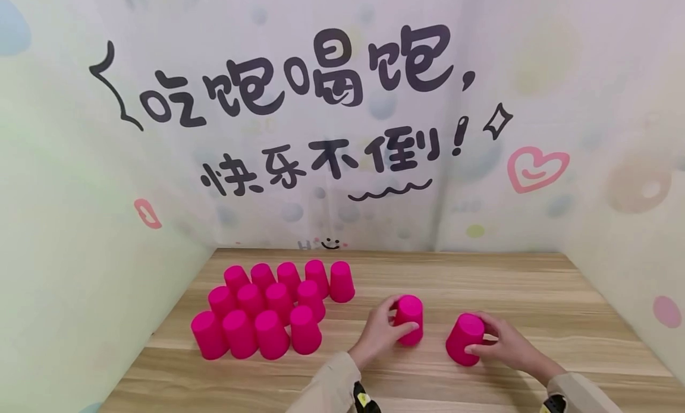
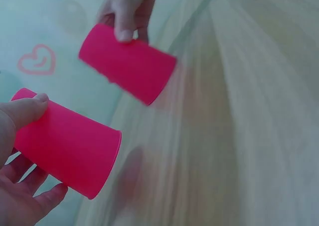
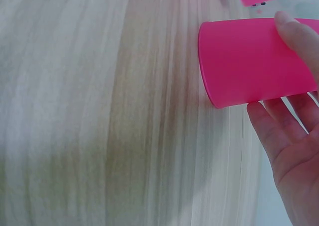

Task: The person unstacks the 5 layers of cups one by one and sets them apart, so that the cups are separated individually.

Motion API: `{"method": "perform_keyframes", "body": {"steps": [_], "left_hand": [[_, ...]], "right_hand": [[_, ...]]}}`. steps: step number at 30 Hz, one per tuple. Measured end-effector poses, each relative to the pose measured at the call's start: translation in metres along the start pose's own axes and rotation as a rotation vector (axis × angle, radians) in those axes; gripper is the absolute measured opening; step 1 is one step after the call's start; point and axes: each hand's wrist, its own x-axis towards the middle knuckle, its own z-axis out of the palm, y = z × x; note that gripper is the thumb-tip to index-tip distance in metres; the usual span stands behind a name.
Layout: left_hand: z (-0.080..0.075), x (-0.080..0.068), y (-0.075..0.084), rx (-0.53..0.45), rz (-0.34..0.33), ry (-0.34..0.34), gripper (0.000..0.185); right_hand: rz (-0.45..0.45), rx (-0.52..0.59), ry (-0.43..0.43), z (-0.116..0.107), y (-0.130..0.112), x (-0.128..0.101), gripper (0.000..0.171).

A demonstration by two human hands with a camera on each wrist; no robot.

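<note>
My left hand (image 1: 381,330) grips an upside-down pink cup (image 1: 410,318), thumb across its near side and fingers behind. In the left wrist view that cup (image 2: 70,144) appears just above the wooden surface, its wide rim facing down. To the right, my right hand (image 1: 508,347) holds a second pink cup (image 1: 464,340) the same way, tilted slightly. The right wrist view shows this cup (image 3: 254,61) between the thumb and the spread fingertips (image 3: 256,111). The two held cups are apart, with a gap of table between them.
Several more pink cups (image 1: 242,334) stand upside down in three slanting rows on the table's left. The wooden table (image 1: 535,300) reaches back to a printed cloth wall (image 1: 374,223); similar walls rise at both sides.
</note>
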Motion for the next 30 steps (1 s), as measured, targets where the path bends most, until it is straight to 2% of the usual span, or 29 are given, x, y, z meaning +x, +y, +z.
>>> {"method": "perform_keyframes", "body": {"steps": [1, 5, 8, 12, 14, 16, 23, 30], "left_hand": [[-0.006, 0.0, 0.004, -0.004, 0.007, 0.029, 0.051], [-0.03, 0.001, 0.002, 0.021, 0.018, 0.157, 0.053], [-0.044, 0.002, -0.014, 0.044, 0.011, 0.264, 0.055], [-0.057, -0.002, -0.023, 0.085, -0.012, 0.409, 0.055], [-0.061, -0.005, -0.026, 0.115, -0.037, 0.456, 0.054], [-0.063, -0.007, -0.028, 0.141, -0.055, 0.482, 0.054], [-0.064, -0.012, -0.036, 0.125, -0.091, 0.509, 0.053], [-0.065, -0.013, -0.04, 0.143, -0.09, 0.542, 0.055]], "right_hand": [[0.0, -0.002, 0.002, 0.0, 0.0, 0.0, 0.054], [-0.002, -0.002, -0.002, 0.0, 0.001, 0.0, 0.055], [-0.003, 0.0, -0.003, 0.0, 0.0, 0.0, 0.055], [0.005, -0.006, -0.002, -0.001, 0.0, -0.001, 0.055], [0.005, -0.007, -0.001, -0.002, 0.0, -0.001, 0.055], [0.001, -0.007, 0.001, -0.001, 0.0, -0.001, 0.054], [0.002, -0.009, 0.0, -0.001, 0.0, -0.001, 0.054], [-0.02, -0.006, 0.007, 0.001, 0.002, 0.0, 0.052]]}}
